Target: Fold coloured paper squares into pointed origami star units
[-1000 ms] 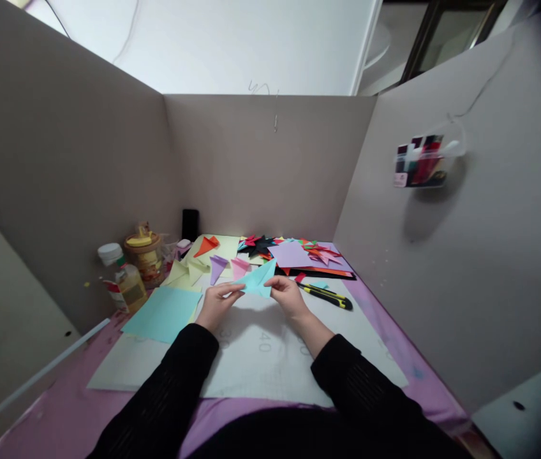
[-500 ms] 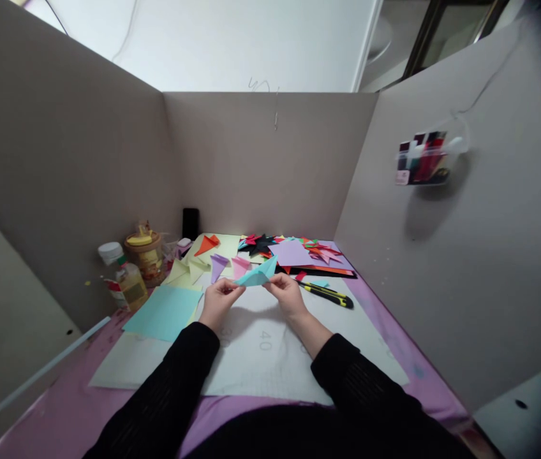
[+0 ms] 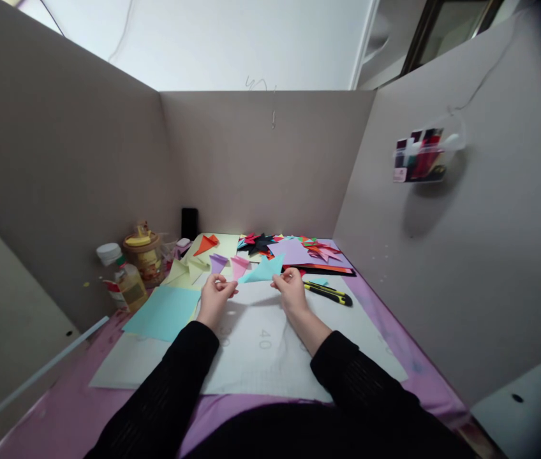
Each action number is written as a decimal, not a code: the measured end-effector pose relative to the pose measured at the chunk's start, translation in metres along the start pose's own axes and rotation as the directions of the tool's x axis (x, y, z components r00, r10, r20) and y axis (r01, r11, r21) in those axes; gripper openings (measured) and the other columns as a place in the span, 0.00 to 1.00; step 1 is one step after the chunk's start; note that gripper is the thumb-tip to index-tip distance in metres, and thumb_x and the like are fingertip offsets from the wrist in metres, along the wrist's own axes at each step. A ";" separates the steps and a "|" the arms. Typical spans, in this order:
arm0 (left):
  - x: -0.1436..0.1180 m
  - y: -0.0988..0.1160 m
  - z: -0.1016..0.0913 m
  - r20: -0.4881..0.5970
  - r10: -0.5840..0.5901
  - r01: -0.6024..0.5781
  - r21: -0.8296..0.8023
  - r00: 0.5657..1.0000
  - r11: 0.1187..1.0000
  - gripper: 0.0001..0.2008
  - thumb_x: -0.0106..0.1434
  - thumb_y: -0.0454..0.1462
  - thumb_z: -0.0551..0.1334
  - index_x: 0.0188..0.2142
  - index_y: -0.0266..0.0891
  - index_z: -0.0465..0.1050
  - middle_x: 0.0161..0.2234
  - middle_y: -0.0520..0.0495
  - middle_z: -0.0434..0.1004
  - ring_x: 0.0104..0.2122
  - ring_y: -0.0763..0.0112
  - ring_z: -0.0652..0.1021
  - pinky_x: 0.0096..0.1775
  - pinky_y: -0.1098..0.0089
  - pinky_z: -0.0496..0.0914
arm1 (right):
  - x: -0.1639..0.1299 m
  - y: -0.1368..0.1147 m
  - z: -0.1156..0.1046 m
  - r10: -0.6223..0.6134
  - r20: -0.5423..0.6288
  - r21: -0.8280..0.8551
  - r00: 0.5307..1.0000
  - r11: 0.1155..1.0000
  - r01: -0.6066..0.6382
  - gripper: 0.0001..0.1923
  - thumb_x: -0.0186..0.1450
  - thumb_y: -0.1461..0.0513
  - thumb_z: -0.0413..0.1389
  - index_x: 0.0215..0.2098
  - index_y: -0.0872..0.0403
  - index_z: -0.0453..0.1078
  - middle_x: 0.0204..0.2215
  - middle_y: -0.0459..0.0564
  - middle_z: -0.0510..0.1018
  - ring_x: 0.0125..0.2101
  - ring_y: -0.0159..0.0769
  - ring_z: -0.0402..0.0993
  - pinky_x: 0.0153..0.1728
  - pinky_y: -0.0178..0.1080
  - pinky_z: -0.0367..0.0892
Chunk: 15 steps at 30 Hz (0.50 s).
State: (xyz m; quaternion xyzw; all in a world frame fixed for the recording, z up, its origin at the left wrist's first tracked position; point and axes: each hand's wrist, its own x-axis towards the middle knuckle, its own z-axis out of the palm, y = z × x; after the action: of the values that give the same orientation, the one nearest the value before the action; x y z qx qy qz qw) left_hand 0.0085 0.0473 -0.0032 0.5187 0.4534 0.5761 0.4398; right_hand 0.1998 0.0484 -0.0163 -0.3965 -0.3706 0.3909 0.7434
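A folded light-blue piece of paper point(image 3: 265, 269) is held up between my hands above the white mat point(image 3: 251, 370). My right hand point(image 3: 291, 294) pinches its right-hand edge between thumb and finger. At the pointed left end, the fingertips of my left hand point(image 3: 215, 298) close in a pinch at the very tip of the paper. Just beyond lie a folded pink paper point(image 3: 240, 266) and a folded purple paper point(image 3: 217, 262). A flat light-blue sheet point(image 3: 163, 311) rests left of my left hand.
A black and yellow utility knife point(image 3: 328, 293) lies right of my right hand. Folded coloured paper stars point(image 3: 258, 244) and a lilac sheet point(image 3: 292, 251) are at the back. A bottle point(image 3: 127, 284) and a brown jar point(image 3: 146, 258) stand left. Grey panels point(image 3: 261, 159) enclose the table.
My hands have moved slightly apart, my right hand a little to the right. The folded blue paper has shifted right and turned, showing a flatter, broader face.
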 end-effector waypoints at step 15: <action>-0.014 -0.001 0.010 0.284 0.113 -0.207 0.324 0.952 0.923 0.27 0.48 0.41 0.67 0.46 0.37 0.63 0.31 0.49 0.75 0.29 0.67 0.75 0.33 0.69 0.67 | -0.021 0.000 0.010 -0.002 0.337 -0.140 0.941 0.989 0.052 0.13 0.53 0.64 0.57 0.28 0.51 0.54 0.18 0.34 0.61 0.18 0.27 0.66 0.23 0.32 0.66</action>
State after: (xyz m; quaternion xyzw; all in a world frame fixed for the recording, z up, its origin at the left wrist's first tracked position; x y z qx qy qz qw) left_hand 0.0198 0.0346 -0.0063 0.6951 0.4428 0.4474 0.3471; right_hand 0.1826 0.0326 -0.0176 -0.3725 -0.5250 0.4144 0.6433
